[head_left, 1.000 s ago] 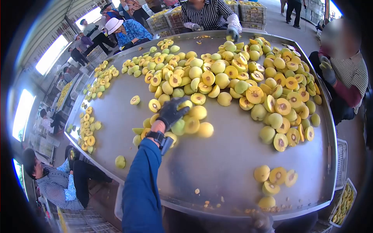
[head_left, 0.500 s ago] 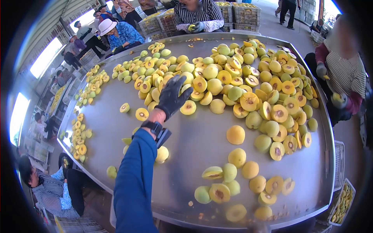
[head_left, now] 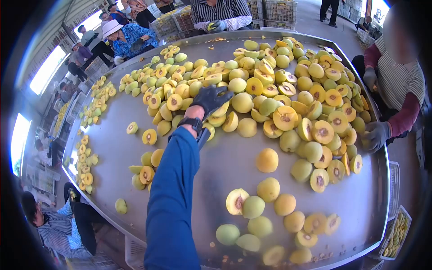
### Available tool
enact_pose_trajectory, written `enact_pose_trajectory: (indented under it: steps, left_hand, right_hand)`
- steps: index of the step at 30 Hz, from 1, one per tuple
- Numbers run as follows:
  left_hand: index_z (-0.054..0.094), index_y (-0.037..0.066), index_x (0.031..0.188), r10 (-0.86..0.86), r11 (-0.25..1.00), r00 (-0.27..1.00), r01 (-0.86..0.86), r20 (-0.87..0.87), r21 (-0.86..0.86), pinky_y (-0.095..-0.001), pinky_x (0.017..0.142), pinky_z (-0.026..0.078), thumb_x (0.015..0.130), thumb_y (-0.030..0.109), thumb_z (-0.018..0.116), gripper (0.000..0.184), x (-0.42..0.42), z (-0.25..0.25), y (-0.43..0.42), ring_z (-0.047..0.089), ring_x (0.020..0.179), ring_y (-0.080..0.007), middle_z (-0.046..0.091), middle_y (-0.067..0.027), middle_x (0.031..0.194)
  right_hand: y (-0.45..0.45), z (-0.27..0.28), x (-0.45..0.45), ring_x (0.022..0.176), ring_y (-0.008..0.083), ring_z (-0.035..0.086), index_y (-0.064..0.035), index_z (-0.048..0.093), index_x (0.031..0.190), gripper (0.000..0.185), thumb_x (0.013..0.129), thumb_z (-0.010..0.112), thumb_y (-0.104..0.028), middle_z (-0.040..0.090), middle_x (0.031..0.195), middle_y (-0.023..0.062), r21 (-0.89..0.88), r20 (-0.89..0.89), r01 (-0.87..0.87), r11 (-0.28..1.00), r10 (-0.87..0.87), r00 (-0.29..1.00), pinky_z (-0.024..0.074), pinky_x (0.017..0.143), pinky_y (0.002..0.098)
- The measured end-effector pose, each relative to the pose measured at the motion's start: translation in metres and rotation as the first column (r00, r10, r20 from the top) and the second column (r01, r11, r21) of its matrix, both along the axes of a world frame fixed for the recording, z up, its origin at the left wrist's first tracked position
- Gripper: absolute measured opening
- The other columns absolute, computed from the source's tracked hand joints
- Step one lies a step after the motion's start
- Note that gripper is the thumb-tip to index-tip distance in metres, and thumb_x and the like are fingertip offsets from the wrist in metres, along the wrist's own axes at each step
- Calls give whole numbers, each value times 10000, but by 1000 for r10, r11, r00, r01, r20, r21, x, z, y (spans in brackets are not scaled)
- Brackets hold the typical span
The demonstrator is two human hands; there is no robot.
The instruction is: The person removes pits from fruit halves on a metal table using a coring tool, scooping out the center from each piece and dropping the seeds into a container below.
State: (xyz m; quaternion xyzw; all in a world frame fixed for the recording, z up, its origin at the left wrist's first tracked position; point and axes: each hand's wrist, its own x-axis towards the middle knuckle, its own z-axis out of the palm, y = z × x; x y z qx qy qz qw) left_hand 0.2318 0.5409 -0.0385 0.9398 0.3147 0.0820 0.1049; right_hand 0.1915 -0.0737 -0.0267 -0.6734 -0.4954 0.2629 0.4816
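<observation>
My left hand [head_left: 212, 100], in a black glove with a blue sleeve and a dark wristband, reaches over the near edge of a large heap of halved yellow-green stone fruit [head_left: 242, 102] that look like apricots. Its fingers are apart and stretch to the right. A yellow fruit half [head_left: 221, 110] lies against the underside of the fingers; whether it is gripped is hidden. Many cut faces show brown centres. Loose fruit [head_left: 267, 160] lies nearer to me on the metal table [head_left: 216, 180]. My right hand is out of view.
At the table's right rim is a co-worker's gloved hand [head_left: 376, 136]. Other people sit along the far side. Smaller rows of fruit pieces [head_left: 85, 162] lie at the left. Crates [head_left: 280, 12] stand behind, and a fruit-filled crate [head_left: 396, 235] stands at lower right.
My left hand has moved right across the heap's edge, its fingers now pointing more to the right. The right co-worker's hand has come onto the table rim. The view has shifted slightly.
</observation>
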Motion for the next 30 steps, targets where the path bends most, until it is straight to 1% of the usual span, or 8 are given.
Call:
enact_pose_trajectory:
  steps: [3, 5, 7, 15, 18, 20, 23, 30]
  left_hand:
    - [642, 199, 1256, -59, 967, 976, 108, 209, -232, -456, 979, 422, 892, 570, 574, 524, -43, -13, -36, 581, 1104, -363, 611, -189, 1206]
    - [643, 176, 1254, -4, 969, 987, 44, 161, -245, -447, 970, 432, 881, 536, 621, 518, -68, 5, -96, 576, 1100, -363, 612, -183, 1207]
    - [618, 147, 1284, -129, 990, 984, 135, 123, -47, -442, 965, 443, 880, 527, 623, 555, -95, -23, -122, 563, 1108, -356, 602, -176, 1231]
    - [643, 112, 1192, -564, 792, 826, 546, 14, -273, -445, 928, 479, 832, 357, 729, 443, -141, 20, -261, 621, 1019, -338, 663, -109, 1155]
    - [628, 102, 1211, -483, 875, 818, 437, 313, 208, -444, 935, 471, 858, 246, 702, 388, -105, 21, -228, 625, 1053, -340, 661, -119, 1191]
    - [581, 79, 1276, -321, 940, 889, 259, 325, 222, -447, 1019, 424, 896, 292, 669, 444, -61, 31, -197, 554, 1184, -351, 595, -168, 1288]
    - [531, 87, 1355, -182, 982, 914, 187, 363, 21, -427, 1074, 385, 929, 404, 628, 540, 14, 19, -147, 478, 1291, -347, 501, -189, 1396]
    - [534, 134, 1365, -259, 883, 900, 367, 351, -291, -427, 1029, 424, 871, 472, 655, 611, 69, -12, -133, 542, 1209, -352, 566, -193, 1322]
  right_hand:
    - [-1, -7, 3, 552, 309, 556, -64, 594, 796, 122, 719, 684, -35, 546, 629, 117, -2, 7, -78, 997, 78, 997, 429, 490, 408]
    - [18, 9, 9, 589, 320, 593, -20, 591, 913, 223, 722, 706, -5, 611, 737, 139, 257, 87, -81, 963, 61, 994, 466, 521, 409]
    - [10, 0, 7, 644, 339, 623, -5, 572, 1058, 357, 731, 718, 3, 654, 874, 165, 213, 46, -122, 969, 115, 992, 498, 559, 403]
    - [-9, -25, 5, 784, 304, 685, 1, 602, 1138, 295, 875, 603, -133, 682, 1016, 138, 221, 159, -115, 968, 81, 984, 552, 668, 377]
    - [-21, -44, 6, 822, 319, 688, 16, 623, 1127, 335, 849, 642, -170, 677, 1068, 164, 135, -28, -130, 982, 134, 991, 555, 744, 383]
    - [-19, -40, 7, 810, 324, 686, 5, 643, 1086, 314, 853, 630, -205, 689, 1015, 162, 106, -9, -141, 984, 142, 990, 550, 759, 399]
    - [6, -6, 8, 647, 334, 627, 1, 573, 1098, 335, 779, 677, -5, 651, 839, 155, 302, 46, -79, 950, 68, 997, 502, 564, 410]
    - [3, -8, 11, 686, 340, 653, -4, 542, 1169, 398, 834, 700, -150, 685, 888, 130, 250, 6, -176, 952, 180, 984, 523, 609, 436]
